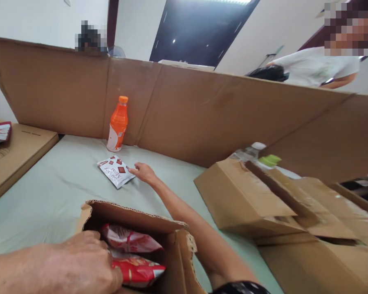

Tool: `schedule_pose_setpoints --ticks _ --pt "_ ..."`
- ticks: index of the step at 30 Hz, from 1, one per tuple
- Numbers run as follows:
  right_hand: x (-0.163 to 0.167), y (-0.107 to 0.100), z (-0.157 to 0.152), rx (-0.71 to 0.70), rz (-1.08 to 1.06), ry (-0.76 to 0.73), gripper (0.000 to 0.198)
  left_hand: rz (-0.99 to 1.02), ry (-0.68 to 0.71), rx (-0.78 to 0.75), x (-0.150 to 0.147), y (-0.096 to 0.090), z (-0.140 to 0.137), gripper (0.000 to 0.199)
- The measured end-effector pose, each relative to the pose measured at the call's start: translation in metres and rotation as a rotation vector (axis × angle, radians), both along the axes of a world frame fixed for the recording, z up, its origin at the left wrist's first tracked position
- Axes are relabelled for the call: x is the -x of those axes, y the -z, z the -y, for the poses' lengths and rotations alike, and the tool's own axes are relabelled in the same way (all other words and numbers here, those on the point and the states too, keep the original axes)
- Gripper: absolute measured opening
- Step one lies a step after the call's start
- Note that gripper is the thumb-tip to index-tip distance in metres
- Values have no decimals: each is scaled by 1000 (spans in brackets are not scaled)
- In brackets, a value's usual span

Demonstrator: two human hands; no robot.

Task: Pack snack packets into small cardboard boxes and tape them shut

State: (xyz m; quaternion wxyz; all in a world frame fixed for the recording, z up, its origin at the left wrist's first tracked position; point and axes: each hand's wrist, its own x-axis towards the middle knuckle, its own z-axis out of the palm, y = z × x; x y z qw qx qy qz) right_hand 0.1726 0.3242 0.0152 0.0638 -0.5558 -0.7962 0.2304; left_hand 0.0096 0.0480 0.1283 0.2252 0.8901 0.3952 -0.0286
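My right hand point(144, 173) reaches far across the table, its fingertips closed on the right corner of a white packet point(115, 170) with brown squares printed on it. That packet lies on the pale cloth. Just behind it an orange drink bottle point(118, 124) stands upright against the cardboard wall. My left hand point(90, 257) is curled over the near left side of an open cardboard box point(135, 209), its fingertips hidden. Two snack packets lie inside: a pink-and-red one point(131, 239) and a red one point(138, 269), which touches my left hand.
A tall cardboard wall point(184, 110) runs along the back. To the right stand more cardboard boxes point(233, 192), holding clear bottles point(257, 149) and a green-topped item point(270, 160). A flat carton point(27, 147) with a packet point(0, 131) lies left. Another person point(319, 67) is beyond the wall.
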Motion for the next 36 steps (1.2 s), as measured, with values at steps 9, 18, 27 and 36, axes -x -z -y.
schedule_pose_setpoints --ticks 9,18,27,36 --pt "42 31 -20 220 -107 27 40 -112 -91 -39 -5 -13 -20 40" --pt "-27 -28 55 3 -694 79 32 -309 47 97 -16 -21 -23 12" --pt "-110 -118 199 -717 -789 -180 22 -169 28 -17 -11 -12 -18 11" --pt "-78 -112 204 -450 121 -604 17 -279 14 -184 -13 -9 -6 10"
